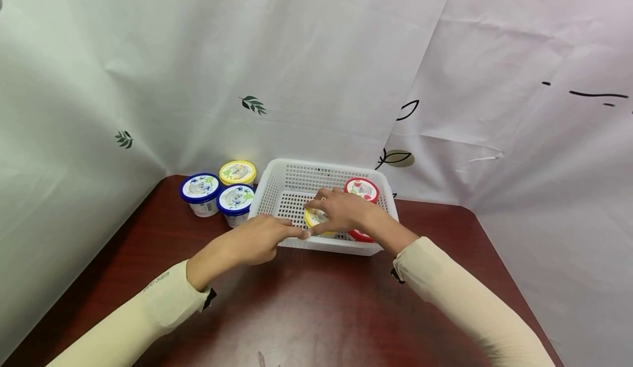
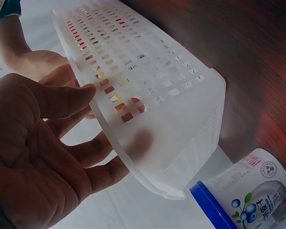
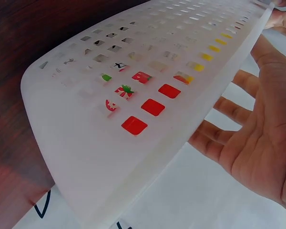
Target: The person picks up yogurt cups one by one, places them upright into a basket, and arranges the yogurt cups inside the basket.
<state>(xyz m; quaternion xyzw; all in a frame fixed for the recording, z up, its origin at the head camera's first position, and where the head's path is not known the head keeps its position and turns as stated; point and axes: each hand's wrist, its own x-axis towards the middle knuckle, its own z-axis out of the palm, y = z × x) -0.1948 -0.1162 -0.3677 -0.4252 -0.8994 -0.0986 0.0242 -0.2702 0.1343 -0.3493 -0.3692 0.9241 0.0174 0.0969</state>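
Note:
A white perforated plastic basket (image 1: pixel 326 245) stands near the back of the table. My left hand (image 1: pixel 262 238) grips its near rim, with the thumb outside the wall and fingers inside, as the left wrist view shows. My right hand (image 1: pixel 341 211) reaches down into the basket and holds a yellow-lidded tub (image 1: pixel 316 218), its fingers spread across the lid and partly covering it. Two red-lidded tubs, a far one (image 1: pixel 362 189) and a near one (image 1: pixel 361 237), sit at the basket's right end; my right wrist partly hides the near one.
Left of the basket stand two blue-lidded tubs, one (image 1: pixel 200 187) farther left and one (image 1: pixel 236 199) close beside the basket wall. Behind them is another yellow-lidded tub (image 1: pixel 238 172). A pale printed cloth (image 1: pixel 321 81) hangs behind the dark red table (image 1: pixel 316 312).

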